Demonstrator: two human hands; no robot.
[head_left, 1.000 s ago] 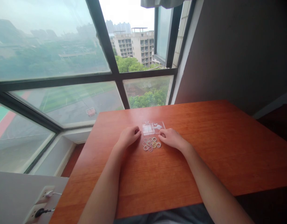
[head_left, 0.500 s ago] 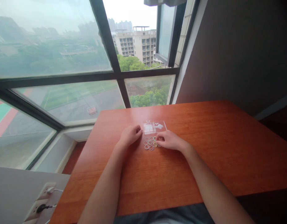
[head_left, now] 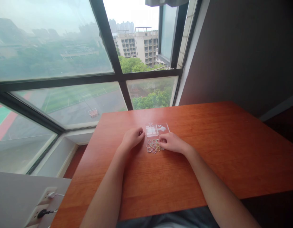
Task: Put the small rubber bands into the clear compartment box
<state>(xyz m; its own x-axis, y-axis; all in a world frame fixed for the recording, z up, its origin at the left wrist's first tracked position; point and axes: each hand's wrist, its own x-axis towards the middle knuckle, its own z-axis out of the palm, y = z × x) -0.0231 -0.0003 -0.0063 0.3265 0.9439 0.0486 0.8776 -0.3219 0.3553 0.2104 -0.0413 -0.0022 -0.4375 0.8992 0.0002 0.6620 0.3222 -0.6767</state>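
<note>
On the wooden table lies a cluster of small pale elastic hair ties [head_left: 154, 151], several of them, in white, pink, yellow and green tones. My right hand [head_left: 171, 142] is over the cluster's right side. Its thumb and forefinger are pinched together at a hair tie, which the fingers partly cover. To the left of the cluster, my left hand [head_left: 133, 138] rests on the table with its fingers curled in, and I see nothing in them. Just beyond the hair ties sits a clear plastic box [head_left: 151, 130], its lid [head_left: 163, 128] folded open to the right with a white printed figure on it.
The reddish-brown table [head_left: 220, 152] reaches to the window [head_left: 146, 74] at the back. A grey wall [head_left: 237, 57] stands at the right. Low on the left wall are power sockets [head_left: 43, 202] with plugs in them.
The view has shifted very slightly. My right hand stays at the hair ties with its fingers pinched, and my left hand keeps its place.
</note>
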